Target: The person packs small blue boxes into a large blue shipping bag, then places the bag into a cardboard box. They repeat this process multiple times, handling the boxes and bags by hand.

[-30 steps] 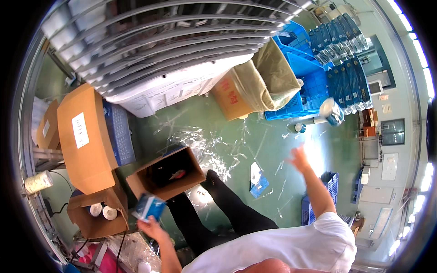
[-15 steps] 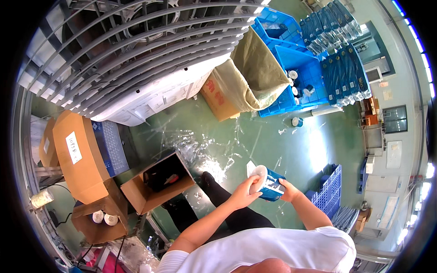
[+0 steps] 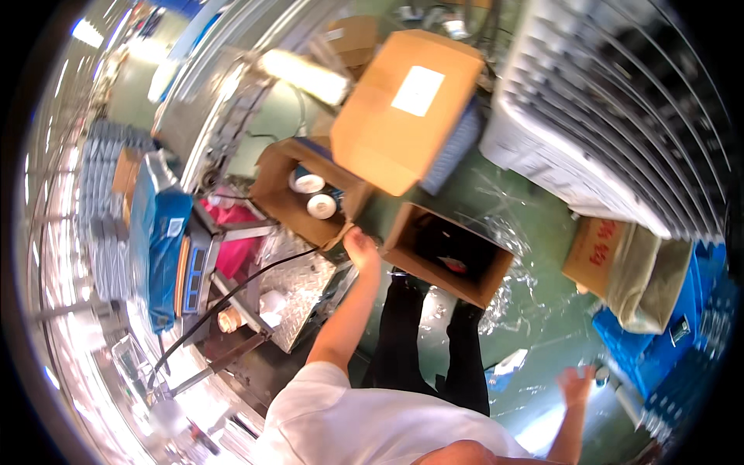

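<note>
On the near corner of a small cardboard box [image 3: 294, 209], my left hand [image 3: 360, 248] has its fingers closed at the edge. Inside that box are two white round-ended cylinders [image 3: 322, 205], with some blue showing beside them. My right hand [image 3: 575, 385] is out to the right above the floor, blurred, its fingers apart and nothing seen in them. A blue and white item [image 3: 508, 368], its shape unclear, is beside my right leg. Between the left hand and the floor wrap stands another open cardboard box [image 3: 442, 279], dark inside with a small red and white patch.
A large closed-looking carton [image 3: 403, 108] with a white label stands beyond the small box. A grey-barred white unit [image 3: 558, 147] is at upper right. Further right are a lined carton [image 3: 643, 279] and blue crates [image 3: 643, 349]. Clear plastic wrap [image 3: 504, 240] litters the floor. A black cable [image 3: 232, 294] crosses the metal frame.
The view has swung left. My hands have parted: the left moved to the small box's edge, the right went out to the right. The blue cylinder with a white end is no longer between them.
</note>
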Motion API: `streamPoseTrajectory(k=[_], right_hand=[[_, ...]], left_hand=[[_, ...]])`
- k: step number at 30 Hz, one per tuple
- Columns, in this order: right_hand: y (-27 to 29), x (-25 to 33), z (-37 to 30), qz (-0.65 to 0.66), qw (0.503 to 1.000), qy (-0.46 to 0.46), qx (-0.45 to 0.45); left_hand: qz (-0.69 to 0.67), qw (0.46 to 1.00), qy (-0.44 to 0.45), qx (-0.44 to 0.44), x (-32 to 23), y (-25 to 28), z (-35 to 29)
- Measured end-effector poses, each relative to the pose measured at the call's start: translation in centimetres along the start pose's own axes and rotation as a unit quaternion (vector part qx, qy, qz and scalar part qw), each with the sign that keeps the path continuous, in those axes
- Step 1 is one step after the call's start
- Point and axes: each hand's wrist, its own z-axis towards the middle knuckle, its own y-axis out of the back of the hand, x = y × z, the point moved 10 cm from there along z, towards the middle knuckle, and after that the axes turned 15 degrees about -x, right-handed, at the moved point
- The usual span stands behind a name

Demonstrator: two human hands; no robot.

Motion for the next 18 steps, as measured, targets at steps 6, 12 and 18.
streamPoseTrajectory(k=[6,12,18], right_hand=[[-17.8,-20.2,-10.7,-0.275,0.922,-0.187,0.198],[-21.9,-25.5,-9.8,-0.371,0.915,-0.123,0.101],[-24.8,-27.8,-8.1,-0.417,0.900,-0.105,0.073]], left_hand=[[0.377,0.916,-0.026,-0.135,7.1,2.1,19.7],[0.553,0.830,-0.058,-0.043,15.3,-0.8,29.6],[0.504,0.858,-0.061,0.075,21.2,-4.1,32.5]])
